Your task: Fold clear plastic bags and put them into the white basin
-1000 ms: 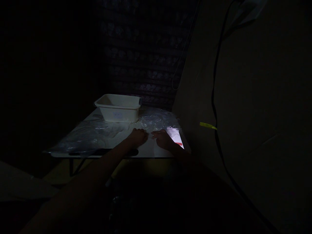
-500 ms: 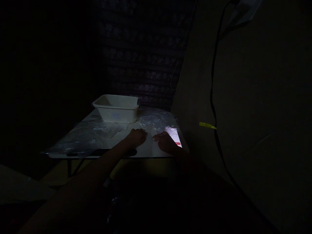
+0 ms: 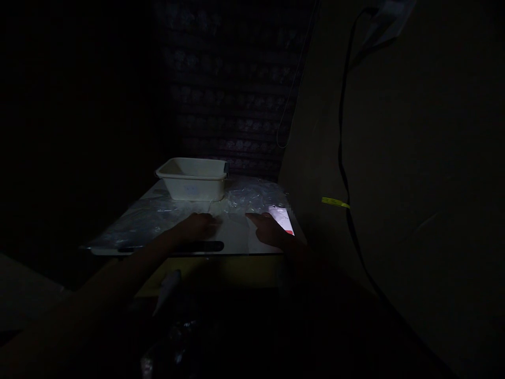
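Tub [image 3: 192, 188]; left hand [image 3: 198, 225] before it, curled, hold indiscernible; right hand [image 3: 268, 229] front-right of it, pointing, hold likewise indiscernible; phone [image 3: 282, 218] farther right, which straying knuckles might nudge; film [image 3: 136, 223] front-left, which dragging might crease.

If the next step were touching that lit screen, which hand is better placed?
Probably the right hand: it is right beside the lit screen, overlapping its edge in this view. The left hand is farther off across the table, near the dark slot.
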Demonstrator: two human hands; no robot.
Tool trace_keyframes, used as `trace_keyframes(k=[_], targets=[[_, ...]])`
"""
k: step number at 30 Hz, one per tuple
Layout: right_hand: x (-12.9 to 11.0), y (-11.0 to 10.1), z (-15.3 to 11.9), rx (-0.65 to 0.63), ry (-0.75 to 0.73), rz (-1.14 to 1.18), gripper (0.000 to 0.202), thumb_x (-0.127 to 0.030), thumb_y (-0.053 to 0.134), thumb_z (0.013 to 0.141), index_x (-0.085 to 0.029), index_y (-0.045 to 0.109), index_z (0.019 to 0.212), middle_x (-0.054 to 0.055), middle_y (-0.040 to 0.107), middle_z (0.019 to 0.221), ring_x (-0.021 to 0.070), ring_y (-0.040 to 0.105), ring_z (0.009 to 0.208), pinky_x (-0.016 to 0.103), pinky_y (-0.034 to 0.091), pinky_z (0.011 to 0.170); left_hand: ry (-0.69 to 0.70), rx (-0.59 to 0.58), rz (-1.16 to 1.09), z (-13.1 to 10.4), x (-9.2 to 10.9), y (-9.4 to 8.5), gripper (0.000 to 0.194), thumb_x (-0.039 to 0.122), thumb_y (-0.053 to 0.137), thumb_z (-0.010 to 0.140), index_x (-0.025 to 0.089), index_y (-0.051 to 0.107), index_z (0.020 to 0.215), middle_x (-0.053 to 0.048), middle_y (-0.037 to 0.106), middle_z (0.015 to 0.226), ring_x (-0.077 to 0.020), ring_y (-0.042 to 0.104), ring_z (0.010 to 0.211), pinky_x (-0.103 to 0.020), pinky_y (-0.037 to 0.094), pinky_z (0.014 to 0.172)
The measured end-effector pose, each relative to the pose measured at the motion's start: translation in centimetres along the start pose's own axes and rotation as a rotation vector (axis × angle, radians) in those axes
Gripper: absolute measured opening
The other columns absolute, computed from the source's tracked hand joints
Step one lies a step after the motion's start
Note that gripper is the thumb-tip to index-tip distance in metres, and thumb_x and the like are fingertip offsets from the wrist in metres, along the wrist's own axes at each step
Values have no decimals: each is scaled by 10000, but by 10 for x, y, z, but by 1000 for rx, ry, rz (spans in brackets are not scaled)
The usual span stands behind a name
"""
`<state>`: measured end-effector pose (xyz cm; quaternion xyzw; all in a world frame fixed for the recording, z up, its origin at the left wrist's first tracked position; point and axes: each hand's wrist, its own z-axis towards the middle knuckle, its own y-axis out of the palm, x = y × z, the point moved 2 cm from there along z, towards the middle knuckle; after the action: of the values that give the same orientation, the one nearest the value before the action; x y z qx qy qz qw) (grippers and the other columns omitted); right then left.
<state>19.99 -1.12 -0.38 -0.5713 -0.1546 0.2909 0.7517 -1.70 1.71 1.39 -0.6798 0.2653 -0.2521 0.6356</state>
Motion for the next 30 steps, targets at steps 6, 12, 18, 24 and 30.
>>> trace_keyframes(k=[6,12,18,24,30], targets=[[-8,-12,-1,-88,44,-6,710,-65,343,544,-80,172,1232,124,295,1251,181,259,1142,364,256,863,-10,-164,-23,-29,11,5,666,410,466,642,211,210,1224,-136,252,1270,-297,230,1132,-455,259,828],[-10,-12,-1,-207,109,2,730,-113,372,551,-90,135,1242,138,279,1256,211,264,1137,421,249,858,-23,-118,43,-43,21,21,751,378,472,645,220,59,1252,-137,134,1308,-302,106,1170,-518,187,842],[-7,-3,-1,-271,137,33,703,-129,413,574,-123,178,1236,133,284,1254,233,286,1122,422,271,849,62,43,97,-46,22,35,492,301,335,757,190,213,1220,-121,256,1272,-227,219,1151,-433,185,888],[-6,-2,-16,-339,220,130,725,-178,501,585,-126,187,1236,139,252,1267,257,233,1149,441,247,876,189,153,-44,-37,35,21,314,265,261,806,218,452,1050,-66,451,1145,-170,397,1042,-358,248,881],[1,2,-19,-350,179,109,834,-295,614,521,-154,200,1231,139,209,1284,286,145,1174,469,230,880,160,214,-245,-32,28,6,319,277,260,802,187,470,1024,-53,509,1069,-140,457,964,-263,337,822]])
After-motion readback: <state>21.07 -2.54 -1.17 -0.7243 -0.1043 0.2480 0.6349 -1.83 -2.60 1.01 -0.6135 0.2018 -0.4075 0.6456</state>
